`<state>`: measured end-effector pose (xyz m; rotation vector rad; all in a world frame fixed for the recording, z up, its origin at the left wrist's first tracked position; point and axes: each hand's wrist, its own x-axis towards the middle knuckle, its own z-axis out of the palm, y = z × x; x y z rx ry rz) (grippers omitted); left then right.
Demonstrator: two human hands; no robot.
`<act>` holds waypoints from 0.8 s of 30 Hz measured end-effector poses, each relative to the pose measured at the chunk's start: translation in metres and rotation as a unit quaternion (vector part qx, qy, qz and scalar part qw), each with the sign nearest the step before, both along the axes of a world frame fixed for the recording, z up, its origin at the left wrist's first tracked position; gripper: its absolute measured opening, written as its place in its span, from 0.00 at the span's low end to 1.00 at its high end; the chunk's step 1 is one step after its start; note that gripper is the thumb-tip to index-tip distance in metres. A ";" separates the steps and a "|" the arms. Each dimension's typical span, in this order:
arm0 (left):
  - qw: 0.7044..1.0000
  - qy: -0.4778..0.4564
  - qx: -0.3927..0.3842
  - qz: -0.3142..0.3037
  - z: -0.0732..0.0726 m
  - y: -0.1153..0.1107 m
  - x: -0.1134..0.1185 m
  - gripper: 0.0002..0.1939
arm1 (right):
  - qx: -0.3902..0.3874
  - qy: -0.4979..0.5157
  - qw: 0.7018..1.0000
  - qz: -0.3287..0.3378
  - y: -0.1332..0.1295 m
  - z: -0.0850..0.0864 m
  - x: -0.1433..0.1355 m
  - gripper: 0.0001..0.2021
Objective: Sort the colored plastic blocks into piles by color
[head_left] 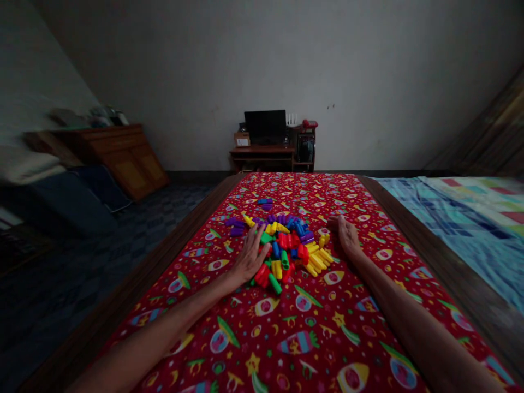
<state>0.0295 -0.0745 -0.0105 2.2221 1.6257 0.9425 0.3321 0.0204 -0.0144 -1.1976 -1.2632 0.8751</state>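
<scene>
A loose pile of small plastic toy pieces [288, 240] in red, yellow, green, blue and purple lies mid-table on a red patterned cloth [286, 333]. My left hand [250, 255] rests at the pile's left side, fingers stretched forward and thumb apart, touching or just over some pieces. Beyond the pile's right edge, my right hand [347, 234] is on its side with fingers extended and holds nothing. Several yellow pieces [318, 259] lie side by side between it and the pile. Purple pieces [236, 226] sit past my left fingertips. The exact kind of piece is too small to tell.
A few blue and purple pieces [265, 203] lie farther up the cloth. Against the back wall stands a desk [262, 154] with a monitor [266, 126]. A wooden cabinet [126, 158] is at left. A bed with a blue checked sheet [442, 218] adjoins the right side.
</scene>
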 end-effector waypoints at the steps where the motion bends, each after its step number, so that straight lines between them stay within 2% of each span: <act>1: 1.000 0.003 0.010 -0.023 0.003 0.006 0.013 0.33 | 0.000 -0.004 1.000 0.001 0.000 0.000 0.000 0.41; 4: 0.994 0.017 0.045 -0.101 0.016 0.023 0.037 0.31 | 0.007 -0.007 1.000 0.008 0.001 0.000 0.000 0.41; 6: 0.991 0.010 0.078 -0.111 0.028 0.039 0.032 0.29 | 0.012 -0.002 1.000 0.009 0.001 -0.001 0.000 0.41; 7: 0.992 -0.001 0.095 -0.087 0.034 0.050 0.022 0.29 | 0.012 0.000 1.000 0.010 0.002 -0.001 0.000 0.42; 9: 0.994 -0.023 0.103 0.026 0.042 0.071 -0.010 0.31 | 0.012 0.002 1.000 0.011 0.003 -0.002 0.000 0.42; 11: 0.985 -0.025 0.055 0.163 0.042 0.089 -0.045 0.32 | 0.008 -0.004 1.000 0.013 0.004 -0.003 0.000 0.41; 12: 0.977 -0.020 0.007 0.212 0.039 0.095 -0.058 0.33 | 0.006 -0.010 1.000 0.014 0.005 -0.004 0.000 0.41; 13: 0.975 -0.021 -0.011 0.223 0.035 0.099 -0.066 0.34 | 0.006 -0.016 1.000 0.014 0.007 -0.005 0.000 0.42; 15: 0.976 -0.020 -0.037 0.214 0.023 0.102 -0.067 0.34 | 0.007 -0.025 1.000 0.010 0.009 -0.008 0.001 0.42; 19: 0.993 -0.026 -0.035 0.110 0.005 0.102 -0.030 0.31 | 0.008 -0.037 0.999 -0.004 0.011 -0.012 0.003 0.41; 21: 0.998 -0.044 0.001 0.051 0.008 0.110 -0.015 0.31 | 0.005 -0.039 0.999 -0.005 0.011 -0.011 0.003 0.40; 22: 0.998 -0.048 0.022 0.042 0.012 0.118 -0.013 0.31 | 0.004 -0.038 0.999 -0.005 0.011 -0.011 0.003 0.41; 24: 0.995 -0.042 0.048 0.070 0.025 0.141 -0.015 0.32 | 0.002 -0.039 0.999 -0.004 0.009 -0.008 0.002 0.41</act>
